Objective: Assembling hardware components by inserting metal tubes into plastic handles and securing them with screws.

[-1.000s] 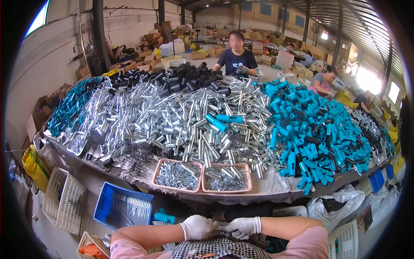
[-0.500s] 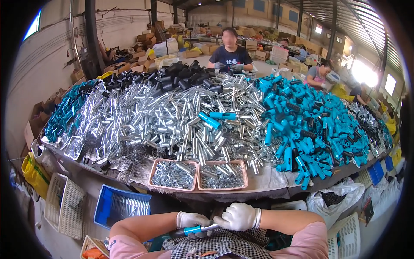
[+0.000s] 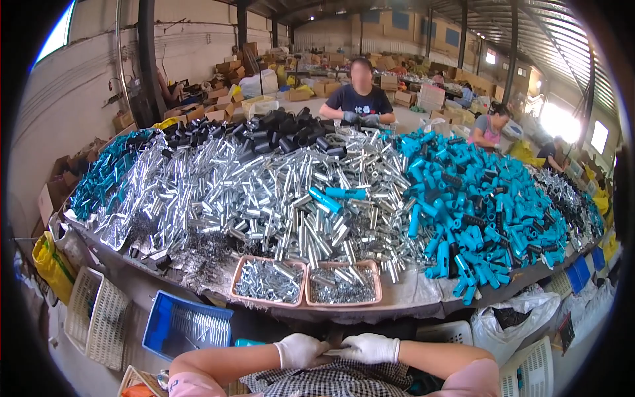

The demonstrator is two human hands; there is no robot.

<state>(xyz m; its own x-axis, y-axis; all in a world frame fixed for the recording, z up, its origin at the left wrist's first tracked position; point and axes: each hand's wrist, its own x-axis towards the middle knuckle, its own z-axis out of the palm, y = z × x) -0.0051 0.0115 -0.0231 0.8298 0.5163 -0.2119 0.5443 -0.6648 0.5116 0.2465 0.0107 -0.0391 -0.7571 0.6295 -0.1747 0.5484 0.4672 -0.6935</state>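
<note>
In front of my checkered apron [image 3: 324, 378], my two white-gloved hands meet at chest level. My left hand [image 3: 299, 351] has its fingers closed, and my right hand [image 3: 370, 348] is closed too, its fingertips almost touching the left. Between them shows only a sliver of something pale; its kind is hidden by the gloves. A teal piece [image 3: 249, 343] shows just beyond my left forearm. On the table edge ahead sit two pink trays: the left tray [image 3: 233, 286] has small metal pins, the right tray [image 3: 378, 286] small springs or fittings with metal tubes on top.
Metal tubes [image 3: 258, 192] heap across the table, black sleeves [image 3: 291, 132] behind, teal handles [image 3: 483, 212] at right. Below stand a blue bin [image 3: 153, 324] with metal rods, white baskets [image 3: 99, 317] and a white sack [image 3: 512, 324]. A co-worker [image 3: 360, 99] stands across the table.
The teal-and-black handle with a metal rod, earlier held between my hands, is no longer visible there. My hands have come together and dropped slightly in the picture; the view has tilted up a little.
</note>
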